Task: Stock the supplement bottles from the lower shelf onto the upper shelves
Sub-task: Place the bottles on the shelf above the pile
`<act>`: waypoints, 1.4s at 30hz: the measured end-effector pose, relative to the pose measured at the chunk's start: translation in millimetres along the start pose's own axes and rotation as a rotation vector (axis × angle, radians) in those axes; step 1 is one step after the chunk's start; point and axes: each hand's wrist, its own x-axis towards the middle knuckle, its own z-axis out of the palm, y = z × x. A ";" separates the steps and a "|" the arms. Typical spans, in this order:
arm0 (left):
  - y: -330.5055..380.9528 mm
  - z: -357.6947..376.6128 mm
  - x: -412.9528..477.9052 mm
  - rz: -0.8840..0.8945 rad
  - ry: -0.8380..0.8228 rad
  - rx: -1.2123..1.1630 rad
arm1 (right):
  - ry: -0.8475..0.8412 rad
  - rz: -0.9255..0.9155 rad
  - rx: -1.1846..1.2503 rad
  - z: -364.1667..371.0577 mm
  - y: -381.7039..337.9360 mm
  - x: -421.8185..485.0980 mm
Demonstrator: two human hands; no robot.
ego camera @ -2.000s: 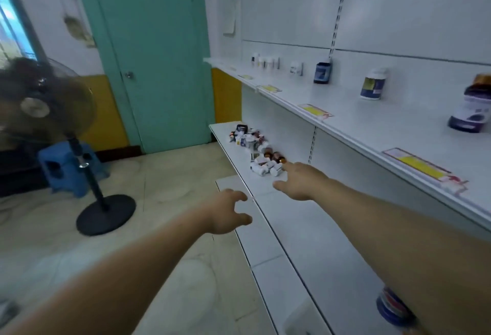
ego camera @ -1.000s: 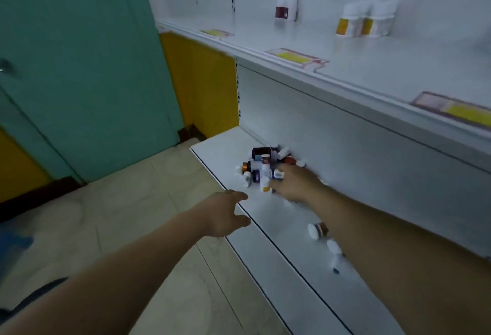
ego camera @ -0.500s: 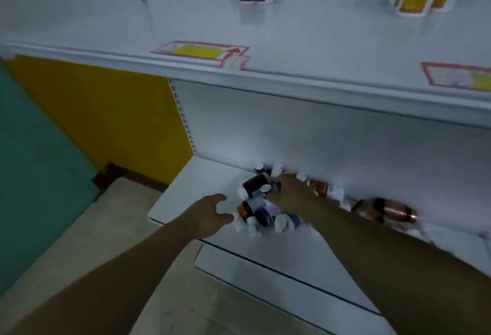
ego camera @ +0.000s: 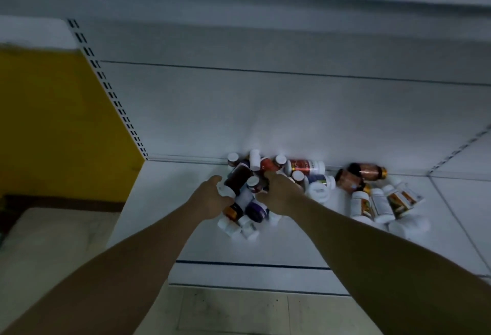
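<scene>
Fingers of my left hand (ego camera: 210, 200) curl round the white-capped end of a dark brown bottle (ego camera: 238, 177) lying in the pile of supplement bottles (ego camera: 256, 211) on the lower shelf (ego camera: 164, 201). My right hand (ego camera: 279, 193) has its fingers curled down into the same pile; what they grip, I cannot tell.

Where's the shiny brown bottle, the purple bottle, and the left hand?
shiny brown bottle (ego camera: 368, 171): head view, its glossy side.
purple bottle (ego camera: 255, 211): head view, its purple body.
left hand (ego camera: 211, 198): head view, back of the hand.

Left hand (ego camera: 212, 197) crossed lower shelf (ego camera: 170, 201) edge, now grips dark bottle (ego camera: 237, 178) at cap.
</scene>
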 end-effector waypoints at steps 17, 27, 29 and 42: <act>-71.9 56.5 -13.8 0.038 0.142 0.031 | 0.325 -0.097 0.139 31.8 11.7 6.9; -45.9 65.1 -36.8 -0.060 0.231 -0.301 | 0.200 -0.018 0.557 25.7 7.4 -47.1; -35.6 45.7 -61.8 -0.112 0.191 -0.675 | 0.174 0.002 0.676 16.6 -5.2 -64.7; 55.6 -111.2 -239.7 0.199 -0.288 -1.391 | 0.378 -0.196 1.141 -70.4 -147.7 -222.1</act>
